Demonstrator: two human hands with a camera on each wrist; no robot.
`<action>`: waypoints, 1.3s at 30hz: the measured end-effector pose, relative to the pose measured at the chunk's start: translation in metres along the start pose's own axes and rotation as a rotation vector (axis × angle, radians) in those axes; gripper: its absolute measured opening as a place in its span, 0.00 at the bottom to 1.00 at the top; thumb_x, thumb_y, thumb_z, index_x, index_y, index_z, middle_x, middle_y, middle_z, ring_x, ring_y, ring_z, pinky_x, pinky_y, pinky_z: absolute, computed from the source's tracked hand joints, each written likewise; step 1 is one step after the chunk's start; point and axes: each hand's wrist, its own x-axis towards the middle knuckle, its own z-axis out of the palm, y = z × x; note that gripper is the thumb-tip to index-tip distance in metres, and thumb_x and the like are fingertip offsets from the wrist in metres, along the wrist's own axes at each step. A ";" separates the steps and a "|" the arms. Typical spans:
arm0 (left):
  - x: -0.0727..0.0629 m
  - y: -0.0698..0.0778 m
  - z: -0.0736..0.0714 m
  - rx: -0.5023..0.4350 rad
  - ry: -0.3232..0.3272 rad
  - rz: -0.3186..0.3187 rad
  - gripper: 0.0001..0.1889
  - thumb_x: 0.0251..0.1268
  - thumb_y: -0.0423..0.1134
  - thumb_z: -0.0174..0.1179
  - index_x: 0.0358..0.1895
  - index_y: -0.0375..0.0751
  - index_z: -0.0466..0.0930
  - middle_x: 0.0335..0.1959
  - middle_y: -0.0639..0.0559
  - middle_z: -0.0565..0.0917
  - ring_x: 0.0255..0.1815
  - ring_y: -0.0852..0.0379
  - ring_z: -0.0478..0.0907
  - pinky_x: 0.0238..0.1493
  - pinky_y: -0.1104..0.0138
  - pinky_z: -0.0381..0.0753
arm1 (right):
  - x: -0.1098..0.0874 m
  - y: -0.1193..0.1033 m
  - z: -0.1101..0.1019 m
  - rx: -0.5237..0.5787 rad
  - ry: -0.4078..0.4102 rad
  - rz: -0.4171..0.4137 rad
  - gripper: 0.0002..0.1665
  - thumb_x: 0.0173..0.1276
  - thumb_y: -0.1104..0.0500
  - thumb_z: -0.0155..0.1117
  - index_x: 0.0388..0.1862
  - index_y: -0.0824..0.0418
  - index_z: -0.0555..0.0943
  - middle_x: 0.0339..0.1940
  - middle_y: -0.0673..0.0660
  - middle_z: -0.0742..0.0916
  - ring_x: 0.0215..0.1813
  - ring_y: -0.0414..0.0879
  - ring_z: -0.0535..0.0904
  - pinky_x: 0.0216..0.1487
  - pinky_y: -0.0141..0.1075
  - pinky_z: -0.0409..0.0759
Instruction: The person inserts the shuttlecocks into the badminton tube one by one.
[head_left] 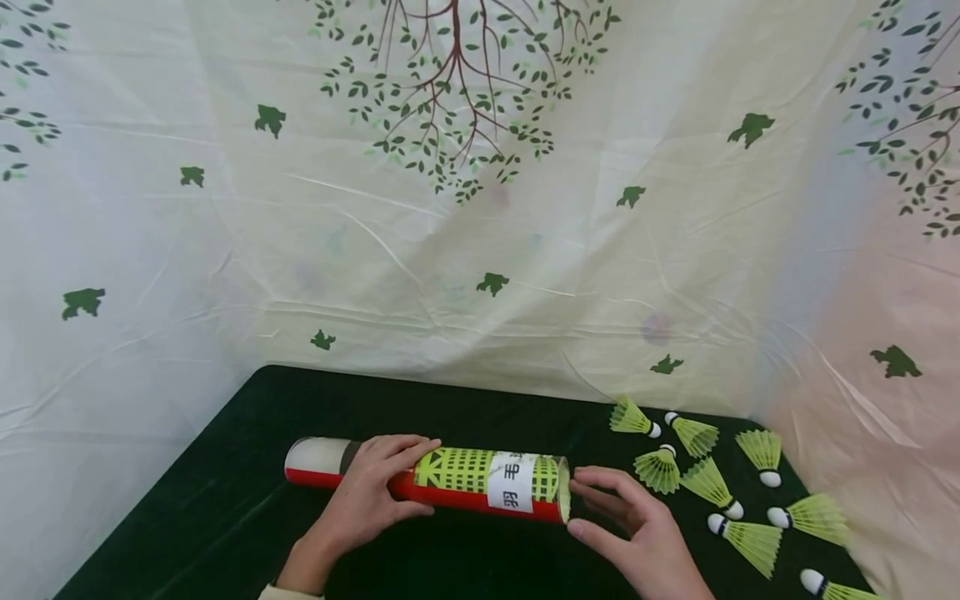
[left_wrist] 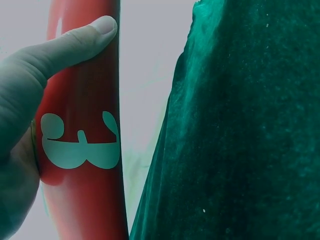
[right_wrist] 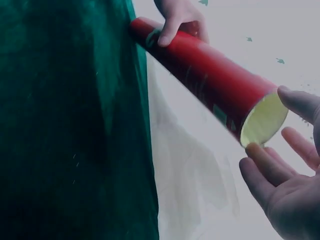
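My left hand [head_left: 367,487] grips a long shuttlecock tube [head_left: 459,500] near its middle, with the thumb on the near side. The tube lies crosswise, red with a yellow-green grid pattern and a white label [head_left: 512,482]; its white end points left. In the left wrist view, the thumb presses on the red side above a pale printed mark [left_wrist: 82,145]. At the tube's right end, the rim is uncapped, showing a pale yellow inner wall [right_wrist: 265,120]. My right hand [head_left: 637,525] is beside that rim, fingers spread and loosely bent, fingertips right at the edge.
Several yellow-green shuttlecocks with white heads lie scattered on the right of the dark green tabletop [head_left: 225,517], one [head_left: 750,542] close to my right hand. A pale cloth [head_left: 420,242] with printed trees and leaves hangs behind and at both sides.
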 end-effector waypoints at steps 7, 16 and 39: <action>-0.001 -0.002 0.001 0.003 0.000 -0.001 0.47 0.42 0.48 0.81 0.70 0.76 0.69 0.64 0.66 0.74 0.63 0.57 0.68 0.63 0.44 0.67 | -0.006 0.018 -0.023 -0.127 0.014 -0.015 0.30 0.59 0.55 0.77 0.60 0.55 0.79 0.61 0.56 0.82 0.63 0.57 0.79 0.57 0.39 0.80; -0.002 -0.002 0.000 -0.013 0.005 0.004 0.47 0.42 0.47 0.81 0.70 0.76 0.69 0.64 0.66 0.74 0.63 0.58 0.67 0.62 0.45 0.68 | -0.012 0.055 -0.085 -0.549 0.150 -0.014 0.29 0.61 0.51 0.76 0.60 0.57 0.81 0.57 0.57 0.85 0.60 0.59 0.79 0.57 0.51 0.79; -0.002 -0.002 -0.002 -0.025 0.015 0.003 0.47 0.42 0.46 0.81 0.70 0.75 0.69 0.64 0.66 0.74 0.62 0.58 0.67 0.61 0.45 0.69 | 0.000 0.125 -0.212 -0.448 0.098 0.311 0.58 0.69 0.41 0.67 0.77 0.76 0.50 0.76 0.78 0.58 0.73 0.74 0.57 0.60 0.47 0.76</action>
